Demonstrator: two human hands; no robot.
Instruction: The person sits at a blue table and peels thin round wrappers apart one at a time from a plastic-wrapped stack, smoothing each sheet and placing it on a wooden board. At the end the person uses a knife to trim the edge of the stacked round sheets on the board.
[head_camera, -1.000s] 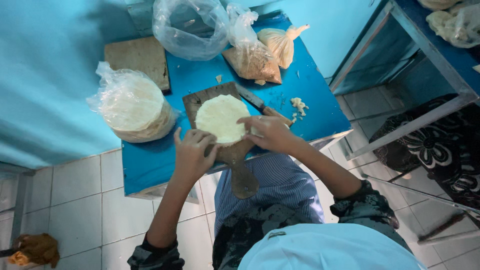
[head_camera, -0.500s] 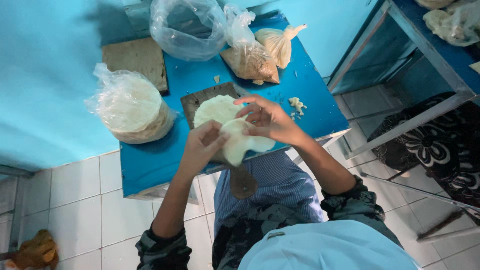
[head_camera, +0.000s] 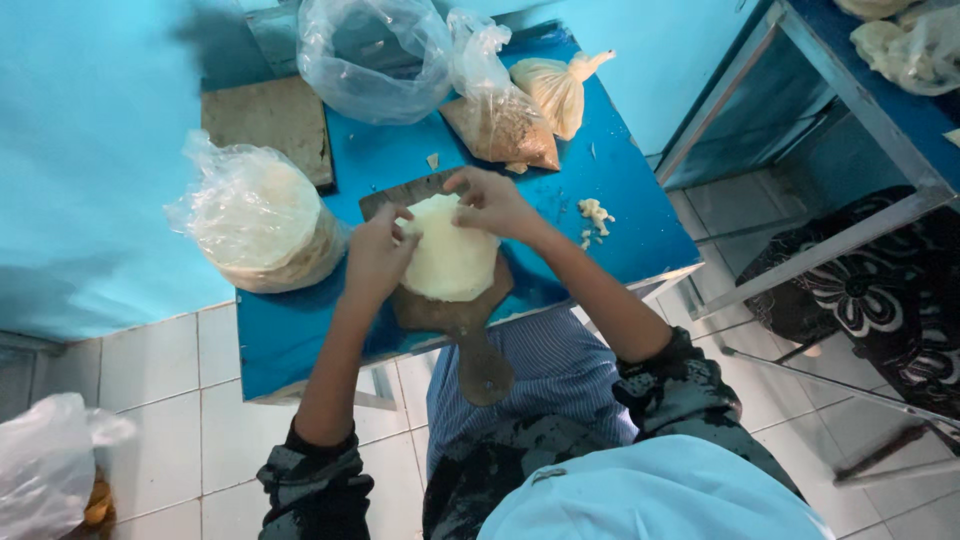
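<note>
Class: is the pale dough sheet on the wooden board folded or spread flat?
Folded: dough sheet looks doubled on wooden board, left hand, right hand on its edges.

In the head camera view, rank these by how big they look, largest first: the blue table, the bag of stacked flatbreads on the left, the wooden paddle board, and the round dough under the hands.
1. Blue table
2. Bag of flatbreads and wooden paddle board: look alike in size, and the board is partly covered
3. Round dough

Pale round dough disc (head_camera: 448, 258) — flat, on brown wooden paddle board (head_camera: 462, 318)
</note>
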